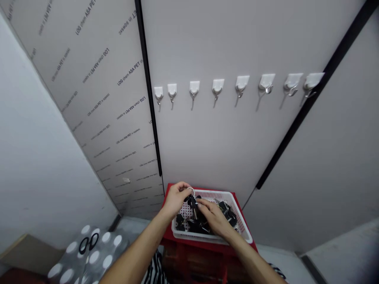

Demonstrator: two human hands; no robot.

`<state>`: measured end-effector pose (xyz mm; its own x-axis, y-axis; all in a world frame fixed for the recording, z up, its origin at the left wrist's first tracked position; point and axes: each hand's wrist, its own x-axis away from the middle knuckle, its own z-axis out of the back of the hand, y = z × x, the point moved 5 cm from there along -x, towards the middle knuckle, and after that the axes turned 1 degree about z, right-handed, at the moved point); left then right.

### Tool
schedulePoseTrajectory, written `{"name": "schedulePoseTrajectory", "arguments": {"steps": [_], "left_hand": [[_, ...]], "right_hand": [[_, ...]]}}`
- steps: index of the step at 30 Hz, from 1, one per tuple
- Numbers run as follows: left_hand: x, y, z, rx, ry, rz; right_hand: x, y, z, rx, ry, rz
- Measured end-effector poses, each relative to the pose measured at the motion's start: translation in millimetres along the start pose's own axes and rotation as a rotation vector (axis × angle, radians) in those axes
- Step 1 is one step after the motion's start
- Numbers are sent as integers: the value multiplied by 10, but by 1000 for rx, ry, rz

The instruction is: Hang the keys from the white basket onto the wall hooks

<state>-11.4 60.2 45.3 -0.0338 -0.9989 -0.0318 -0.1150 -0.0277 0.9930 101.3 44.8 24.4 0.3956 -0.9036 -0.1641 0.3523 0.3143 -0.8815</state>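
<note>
The left hand (176, 199) is closed on a metal ring (190, 189), and a black-headed key (192, 202) hangs from it just above a white basket (213, 196) at bottom centre. The right hand (214, 219) is half open, its fingers (201, 203) right beside that key; any grip cannot be told. More black keys (197, 225) lie in the basket, which sits on a red stand (168, 189). White wall hooks (218, 87) run across the upper right.
</note>
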Motion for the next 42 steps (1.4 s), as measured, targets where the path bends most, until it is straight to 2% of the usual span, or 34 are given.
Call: {"name": "schedulePoseTrajectory", "arguments": {"steps": [3, 6, 9, 12, 14, 17, 19, 22, 24, 27, 30, 33, 36, 39, 42], "left_hand": [[-11, -37, 1, 156, 26, 51], [-16, -79, -5, 241, 28, 75], [-11, -97, -22, 269, 9, 86], [-5, -80, -23, 190, -15, 84], [-7, -38, -9, 93, -22, 50], [-11, 79, 6, -83, -27, -77], [-8, 168, -31, -162, -95, -177], [-3, 284, -108, -165, -241, -268], [-22, 372, -97, -137, -247, -277], [-69, 573, -1, -80, -164, -238], [-109, 908, 114, -4, -83, -269], [-168, 1295, 214, 58, -26, -373], [-273, 1619, 322, 110, 40, -449], [-402, 1876, 453, 191, 109, -508], [-526, 2048, 594, 251, 177, -524]], "right_hand": [[21, -30, 14, -166, -7, -33], [20, -38, 35, -221, 17, -76], [-17, -88, 123, -185, 84, -79], [-80, -190, 287, -54, 163, -71], [-133, -305, 390, 105, 177, -24], [-218, -539, 457, 355, 153, 134], [-279, -677, 445, 447, 123, 202], [-382, -827, 406, 430, 102, 217], [-458, -900, 393, 324, 112, 210], [-586, -999, 410, 96, 169, 203], [-739, -1188, 431, 6, 224, 277], [-924, -1495, 418, 56, 244, 396], [-1122, -1818, 400, 70, 276, 449], [-1270, -2117, 380, 98, 329, 502], [-1364, -2345, 324, 220, 333, 579]]}}
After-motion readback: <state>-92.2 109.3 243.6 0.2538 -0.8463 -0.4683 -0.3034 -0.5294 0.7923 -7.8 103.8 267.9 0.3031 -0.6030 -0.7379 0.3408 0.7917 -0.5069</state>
